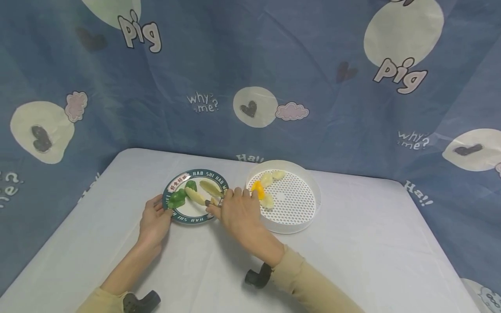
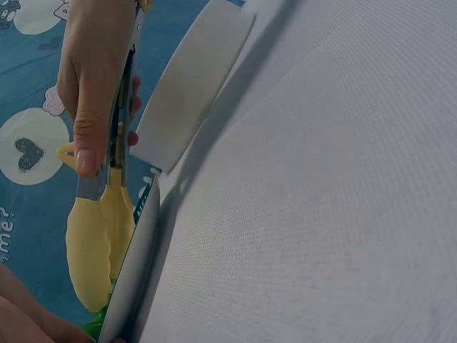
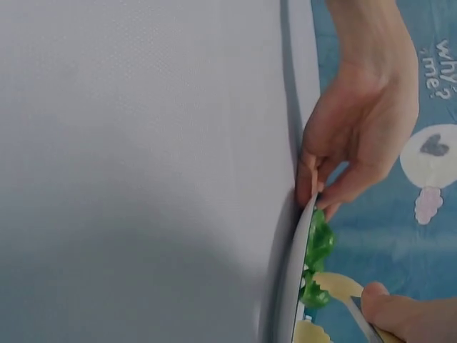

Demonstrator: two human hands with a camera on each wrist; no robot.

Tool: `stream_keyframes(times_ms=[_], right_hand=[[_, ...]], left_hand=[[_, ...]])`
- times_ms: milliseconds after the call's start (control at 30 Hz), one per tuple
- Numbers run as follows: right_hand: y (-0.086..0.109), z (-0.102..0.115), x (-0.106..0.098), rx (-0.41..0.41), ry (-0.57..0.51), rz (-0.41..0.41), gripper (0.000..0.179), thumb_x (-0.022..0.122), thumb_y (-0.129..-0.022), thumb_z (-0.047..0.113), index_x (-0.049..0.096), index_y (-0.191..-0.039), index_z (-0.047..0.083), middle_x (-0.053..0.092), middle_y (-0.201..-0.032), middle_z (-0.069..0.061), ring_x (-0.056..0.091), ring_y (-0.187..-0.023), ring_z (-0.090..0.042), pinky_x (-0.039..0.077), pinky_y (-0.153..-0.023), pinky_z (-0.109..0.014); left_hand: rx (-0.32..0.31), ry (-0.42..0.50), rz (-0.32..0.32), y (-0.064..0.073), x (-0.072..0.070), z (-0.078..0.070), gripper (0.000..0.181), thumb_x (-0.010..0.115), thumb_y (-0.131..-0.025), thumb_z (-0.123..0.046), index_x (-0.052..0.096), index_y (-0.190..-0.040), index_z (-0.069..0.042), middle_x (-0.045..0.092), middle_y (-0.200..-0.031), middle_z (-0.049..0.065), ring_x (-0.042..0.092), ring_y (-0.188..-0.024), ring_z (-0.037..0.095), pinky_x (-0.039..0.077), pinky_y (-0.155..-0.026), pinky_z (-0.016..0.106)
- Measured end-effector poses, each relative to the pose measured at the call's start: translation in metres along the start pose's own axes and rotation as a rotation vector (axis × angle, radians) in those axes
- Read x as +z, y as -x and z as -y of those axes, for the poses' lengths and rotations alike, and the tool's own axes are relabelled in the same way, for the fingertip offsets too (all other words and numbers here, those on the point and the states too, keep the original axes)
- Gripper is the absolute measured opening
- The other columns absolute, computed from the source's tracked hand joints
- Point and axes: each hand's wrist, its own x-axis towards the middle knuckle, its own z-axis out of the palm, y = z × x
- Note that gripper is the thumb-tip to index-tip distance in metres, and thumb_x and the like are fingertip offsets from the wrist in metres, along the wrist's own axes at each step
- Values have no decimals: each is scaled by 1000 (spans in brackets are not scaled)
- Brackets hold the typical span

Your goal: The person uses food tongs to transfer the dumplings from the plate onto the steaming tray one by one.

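Observation:
My left hand [image 1: 153,222] pinches the left rim of a plate [image 1: 192,219] with a dark green lettered border; thumb and fingers close on the edge in the right wrist view. Glossy green pieces, perhaps bell pepper [image 1: 177,198], lie on the plate's left side. My right hand [image 1: 242,215] grips a pair of tongs [image 2: 89,250] with yellow scalloped heads and metal arms. The tong heads are spread apart above the plate, close to the green pieces; contact with them is hard to judge. A small pale piece on the plate is partly covered by the tongs.
Right of the plate stands a round white sieve [image 1: 293,228] with a perforated base. An orange-yellow piece [image 1: 257,189] and several pale yellow pieces [image 1: 267,201] lie in its left part. A white cloth [image 1: 372,243] covers the table, and a printed blue curtain [image 1: 219,134] hangs behind.

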Motion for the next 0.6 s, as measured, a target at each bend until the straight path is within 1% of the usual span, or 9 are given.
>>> stream_keyframes(times_ms=[133, 300, 400, 600], right_hand=[[-1, -2, 1, 7, 5, -22, 69, 47, -102, 76, 68, -98, 11, 57, -79, -3, 56, -76, -21, 45, -72, -34], [-2, 1, 3, -8, -3, -44, 68, 48, -102, 75, 70, -103, 11, 57, -79, -2, 57, -76, -22, 47, -73, -34], [-2, 4, 3, -19, -8, -41, 68, 48, -103, 74, 71, -108, 10, 60, -83, -3, 60, -79, -22, 50, -76, -36], [-3, 6, 5, -27, 3, -38, 66, 49, -104, 72, 68, -110, 9, 67, -89, -4, 64, -82, -23, 50, -75, -35]], left_hand=[[8, 0, 3, 0, 0, 0, 73, 36, -109, -4, -1, -172, 1, 21, -175, 34, 34, -161, 48, 40, -134, 52], [7, -3, 4, 1, 0, 0, 73, 36, -109, -3, -1, -172, 2, 22, -174, 34, 35, -161, 48, 40, -134, 52], [3, -3, 3, 1, -1, 0, 74, 36, -108, -3, -1, -172, 1, 21, -175, 34, 34, -161, 48, 39, -134, 53], [1, 0, 4, 0, -1, 0, 74, 36, -108, -3, -2, -172, 1, 20, -175, 34, 33, -162, 48, 38, -135, 53]])
